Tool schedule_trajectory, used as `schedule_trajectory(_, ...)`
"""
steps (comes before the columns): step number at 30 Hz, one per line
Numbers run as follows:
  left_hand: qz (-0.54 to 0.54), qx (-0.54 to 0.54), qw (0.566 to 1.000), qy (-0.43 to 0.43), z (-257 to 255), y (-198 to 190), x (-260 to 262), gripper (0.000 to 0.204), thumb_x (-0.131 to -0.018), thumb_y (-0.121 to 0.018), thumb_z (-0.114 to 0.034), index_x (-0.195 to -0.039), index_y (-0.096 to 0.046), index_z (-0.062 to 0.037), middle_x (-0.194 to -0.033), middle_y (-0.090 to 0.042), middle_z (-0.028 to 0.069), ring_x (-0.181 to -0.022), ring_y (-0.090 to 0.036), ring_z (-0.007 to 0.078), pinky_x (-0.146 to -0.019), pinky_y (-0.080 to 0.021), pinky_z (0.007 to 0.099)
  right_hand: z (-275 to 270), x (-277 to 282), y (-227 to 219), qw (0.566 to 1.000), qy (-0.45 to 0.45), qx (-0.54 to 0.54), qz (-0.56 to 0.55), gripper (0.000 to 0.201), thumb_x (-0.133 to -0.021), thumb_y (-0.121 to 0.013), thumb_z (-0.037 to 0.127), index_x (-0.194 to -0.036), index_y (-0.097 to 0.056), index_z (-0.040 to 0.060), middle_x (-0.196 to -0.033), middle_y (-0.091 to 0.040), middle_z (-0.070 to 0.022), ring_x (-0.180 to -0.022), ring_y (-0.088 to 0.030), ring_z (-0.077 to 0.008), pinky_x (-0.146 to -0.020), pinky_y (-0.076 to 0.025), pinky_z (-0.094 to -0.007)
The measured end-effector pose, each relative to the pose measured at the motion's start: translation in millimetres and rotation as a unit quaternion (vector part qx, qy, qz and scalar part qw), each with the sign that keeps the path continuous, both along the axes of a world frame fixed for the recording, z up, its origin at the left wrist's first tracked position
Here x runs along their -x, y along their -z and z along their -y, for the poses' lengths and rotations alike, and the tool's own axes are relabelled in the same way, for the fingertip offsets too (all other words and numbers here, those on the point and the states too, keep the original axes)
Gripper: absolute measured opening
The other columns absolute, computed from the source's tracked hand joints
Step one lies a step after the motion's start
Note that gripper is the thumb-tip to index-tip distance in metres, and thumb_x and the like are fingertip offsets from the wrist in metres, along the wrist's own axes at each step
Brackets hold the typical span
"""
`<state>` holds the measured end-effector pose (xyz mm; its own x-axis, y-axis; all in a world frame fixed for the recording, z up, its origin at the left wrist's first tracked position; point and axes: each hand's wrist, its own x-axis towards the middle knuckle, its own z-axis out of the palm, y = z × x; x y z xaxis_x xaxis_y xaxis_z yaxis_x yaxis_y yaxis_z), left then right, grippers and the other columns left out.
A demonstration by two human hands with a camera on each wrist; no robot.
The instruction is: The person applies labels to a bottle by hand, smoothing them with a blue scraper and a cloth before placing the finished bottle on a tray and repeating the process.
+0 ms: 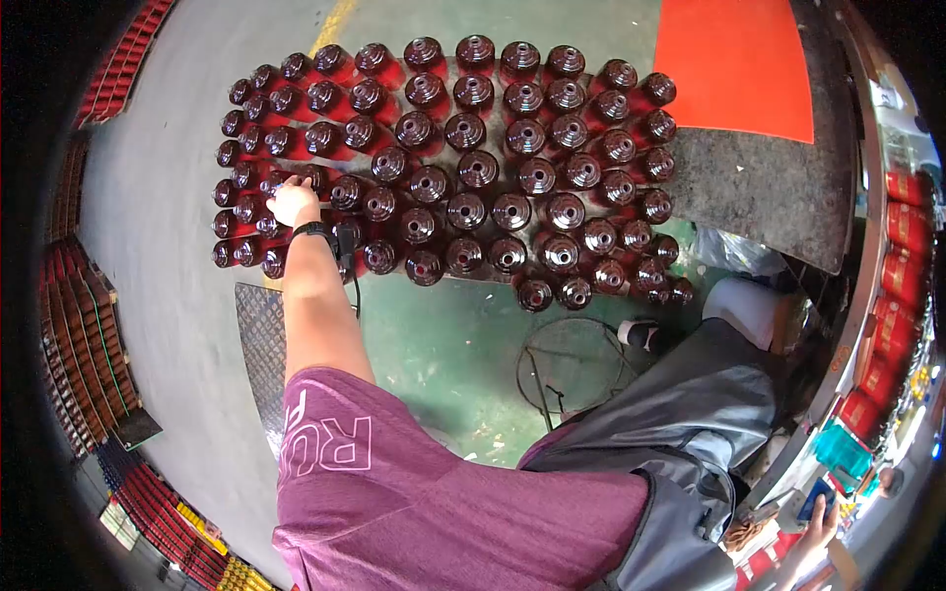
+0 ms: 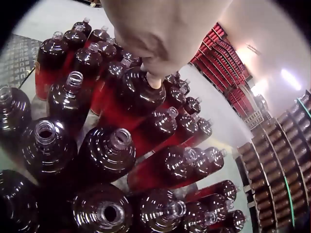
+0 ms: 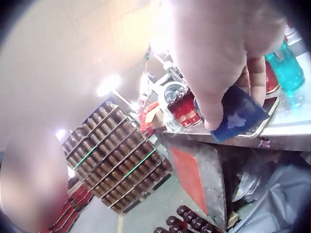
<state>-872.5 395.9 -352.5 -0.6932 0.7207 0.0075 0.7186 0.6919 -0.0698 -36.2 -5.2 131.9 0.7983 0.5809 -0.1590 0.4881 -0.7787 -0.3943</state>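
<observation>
Rows of dark red glass bottles [image 1: 478, 167] with open necks stand upright, packed close, in the head view. At the left side of the rows my left hand [image 1: 296, 202] reaches down among them. In the left wrist view the left hand [image 2: 155, 41] pinches the neck of one bottle [image 2: 138, 92], its thumb at the top; the hand hides most of that neck. Far right, over the bench, my right hand [image 1: 820, 522] holds a flat dark blue piece [image 3: 238, 114] with a pale patch, thumb on one side and fingers on the other.
A teal bottle [image 3: 287, 68] and red-labelled bottles [image 1: 902, 266] stand along the bench [image 3: 291, 143] at right. An orange-red sheet [image 1: 734, 69] lies on a dark board beyond the bottles. Stacked bottle racks [image 1: 84, 345] line the left side. A round wire frame [image 1: 576, 366] is on the floor.
</observation>
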Motion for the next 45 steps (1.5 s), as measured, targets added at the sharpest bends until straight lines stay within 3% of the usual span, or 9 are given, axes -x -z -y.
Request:
schedule_trajectory(13,0.039,-0.027,0.999,-0.002,8.2,48.6,28.8,0.036,-0.077,-0.080,-0.038,-0.108,-0.076,-0.0204,-0.120,-0.064,0.0166,-0.094,-0.063,0.0279,-0.081,-0.050,0.0390,94.2,-56.1,16.7,0.998,-0.023,0.025,0.050,0.024,-0.095,-0.066,0.020,-0.106,-0.065,-0.0010,-0.091,-0.063,-0.0004,-0.080,-0.055,-0.0101,-0.071,-0.047,-0.0251)
schedule_trajectory(15,0.089,0.019,0.995,-0.047,2.6,31.6,13.8,0.045,-0.087,-0.068,-0.042,-0.127,-0.066,-0.0230,-0.129,-0.066,-0.0001,-0.120,-0.059,0.0189,-0.094,-0.043,0.0434,106.8,-64.4,12.2,0.994,-0.019,0.082,0.065,0.032,-0.095,-0.067,0.021,-0.118,-0.064,-0.0016,-0.099,-0.064,-0.0013,-0.082,-0.057,-0.0085,-0.071,-0.047,-0.0230)
schedule_trajectory(18,-0.070,0.309,0.935,0.161,0.0,-10.2,-10.9,0.080,-0.075,-0.077,-0.055,-0.145,-0.046,-0.0334,-0.151,-0.044,-0.0039,-0.135,-0.046,0.0152,-0.093,-0.050,0.0551,89.4,-27.0,10.7,0.990,0.040,0.112,0.077,0.033,-0.096,-0.065,0.024,-0.119,-0.064,-0.0009,-0.103,-0.063,-0.0022,-0.086,-0.057,-0.0081,-0.075,-0.047,-0.0228)
schedule_trajectory(25,-0.051,0.374,0.828,0.414,-21.3,42.7,55.7,0.065,-0.084,-0.065,-0.050,-0.129,-0.056,-0.0045,-0.109,-0.068,0.0231,-0.094,-0.070,0.0350,-0.079,-0.056,0.0480,154.9,-16.5,-21.5,0.951,0.207,-0.226,0.041,0.034,-0.096,-0.065,0.024,-0.123,-0.064,0.0025,-0.107,-0.065,-0.0023,-0.089,-0.058,-0.0083,-0.078,-0.047,-0.0231)
schedule_trajectory(31,0.099,0.039,0.889,0.446,-94.5,39.8,-171.4,0.049,-0.087,-0.063,-0.037,-0.117,-0.061,0.0010,-0.105,-0.069,0.0240,-0.092,-0.069,0.0363,-0.080,-0.056,0.0466,472.2,-147.3,-30.8,0.867,0.355,-0.108,0.332,0.029,-0.102,-0.051,0.033,-0.118,-0.068,0.0153,-0.088,-0.063,-0.0008,-0.072,-0.058,-0.0098,-0.055,-0.045,-0.0203)
schedule_trajectory(34,0.171,-0.127,0.897,0.388,-11.4,-75.9,-315.0,0.040,-0.089,-0.062,-0.029,-0.110,-0.064,0.0044,-0.102,-0.070,0.0245,-0.091,-0.069,0.0371,-0.080,-0.055,0.0458,538.1,-196.2,-14.3,0.852,0.314,-0.073,0.413,0.032,-0.102,-0.045,0.036,-0.111,-0.071,0.0202,-0.086,-0.063,-0.0024,-0.063,-0.055,-0.0117,-0.058,-0.048,-0.0285)
schedule_trajectory(36,0.215,-0.228,0.886,0.341,-77.1,-24.1,-226.0,0.035,-0.090,-0.061,-0.024,-0.106,-0.066,0.0066,-0.100,-0.070,0.0249,-0.090,-0.069,0.0376,-0.080,-0.055,0.0453,541.1,-236.2,-6.7,0.852,0.383,-0.145,0.325,0.036,-0.102,-0.046,0.037,-0.104,-0.072,0.0121,-0.080,-0.064,-0.0019,-0.054,-0.052,-0.0122,-0.052,-0.044,-0.0295)
schedule_trajectory(41,0.272,-0.382,0.836,0.286,-80.2,-125.7,-354.2,0.029,-0.093,-0.061,-0.018,-0.103,-0.069,0.0077,-0.101,-0.071,0.0242,-0.091,-0.068,0.0376,-0.083,-0.055,0.0438,397.0,-286.3,-22.0,0.842,0.421,-0.308,0.135,0.060,-0.094,-0.056,0.056,-0.075,-0.070,0.0013,-0.067,-0.065,-0.0059,-0.060,-0.059,-0.0132,-0.058,-0.045,-0.0316)
schedule_trajectory(45,0.390,-0.382,0.777,0.314,-35.2,-222.0,-477.0,0.033,-0.091,-0.070,-0.020,-0.112,-0.068,0.0053,-0.109,-0.070,0.0227,-0.095,-0.068,0.0341,-0.087,-0.055,0.0388,357.4,-394.6,-4.1,0.896,0.321,-0.043,0.303,0.055,-0.086,-0.059,0.057,-0.077,-0.074,0.0047,-0.079,-0.071,-0.0175,-0.080,-0.070,-0.0328,-0.076,-0.052,-0.0429)
